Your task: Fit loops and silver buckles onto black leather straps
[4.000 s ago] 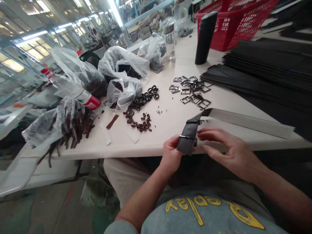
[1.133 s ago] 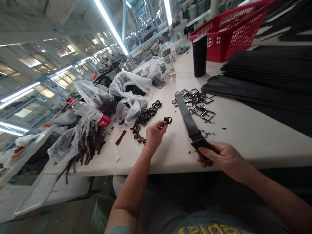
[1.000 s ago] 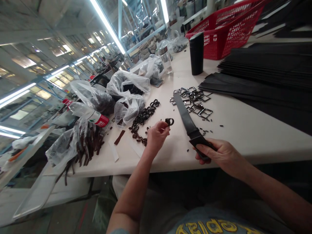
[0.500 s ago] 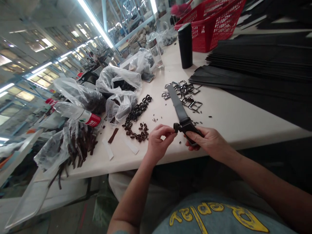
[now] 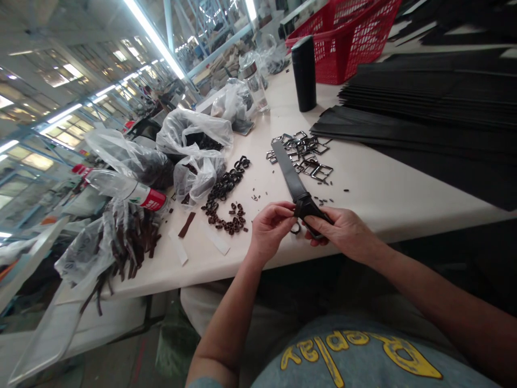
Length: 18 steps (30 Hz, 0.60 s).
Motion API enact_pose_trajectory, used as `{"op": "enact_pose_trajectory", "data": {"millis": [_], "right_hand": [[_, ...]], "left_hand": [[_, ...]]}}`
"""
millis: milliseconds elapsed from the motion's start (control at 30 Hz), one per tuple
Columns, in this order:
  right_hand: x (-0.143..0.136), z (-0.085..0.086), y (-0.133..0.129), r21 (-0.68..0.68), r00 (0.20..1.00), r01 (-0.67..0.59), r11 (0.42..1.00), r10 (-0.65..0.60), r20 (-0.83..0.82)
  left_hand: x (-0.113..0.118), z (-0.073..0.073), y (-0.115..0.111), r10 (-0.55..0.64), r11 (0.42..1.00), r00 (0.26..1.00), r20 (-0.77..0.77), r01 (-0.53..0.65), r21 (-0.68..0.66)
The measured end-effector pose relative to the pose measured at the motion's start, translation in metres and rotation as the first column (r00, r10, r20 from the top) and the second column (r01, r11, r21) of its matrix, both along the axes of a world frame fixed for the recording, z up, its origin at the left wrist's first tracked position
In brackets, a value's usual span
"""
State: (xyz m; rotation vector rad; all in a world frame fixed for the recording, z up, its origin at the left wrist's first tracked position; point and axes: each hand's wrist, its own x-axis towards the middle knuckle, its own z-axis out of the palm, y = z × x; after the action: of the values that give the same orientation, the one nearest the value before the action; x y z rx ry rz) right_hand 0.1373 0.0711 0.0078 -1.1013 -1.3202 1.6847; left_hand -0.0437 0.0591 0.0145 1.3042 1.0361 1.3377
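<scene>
A dark belt strap lies on the white table, running from the pile of metal buckles back to me. My right hand grips its near folded end, just past the table's front edge. My left hand pinches a small dark leather loop right against that end. A heap of the same dark loops lies on the table left of my hands.
Clear plastic bags of dark parts, a plastic bottle and a bag of brown straps fill the left. Stacked black straps cover the right. A black cylinder, a glass jar and a red basket stand behind.
My left hand picked a loop from the heap and carried it to the strap end in my right hand. The two hands now meet at the table's front edge.
</scene>
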Motion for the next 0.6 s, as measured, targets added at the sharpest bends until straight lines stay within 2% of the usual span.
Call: {"op": "enact_pose_trajectory", "data": {"millis": [167,433,600], "right_hand": [[-0.002,0.0,-0.001,0.027,1.0,0.012,1.0,-0.012,0.003],[0.001,-0.005,0.0,0.062,0.999,-0.043,0.997,0.043,-0.006],[0.003,-0.002,-0.001,0.05,0.998,-0.059,0.997,0.06,-0.016]], "left_hand": [[0.004,0.006,0.0,-0.004,1.0,1.0,-0.026,0.004,-0.02],[0.02,-0.001,0.002,0.114,0.99,0.982,0.149,-0.1,-0.095],[0.017,0.004,0.002,0.053,0.989,0.996,0.072,-0.042,-0.144]]}}
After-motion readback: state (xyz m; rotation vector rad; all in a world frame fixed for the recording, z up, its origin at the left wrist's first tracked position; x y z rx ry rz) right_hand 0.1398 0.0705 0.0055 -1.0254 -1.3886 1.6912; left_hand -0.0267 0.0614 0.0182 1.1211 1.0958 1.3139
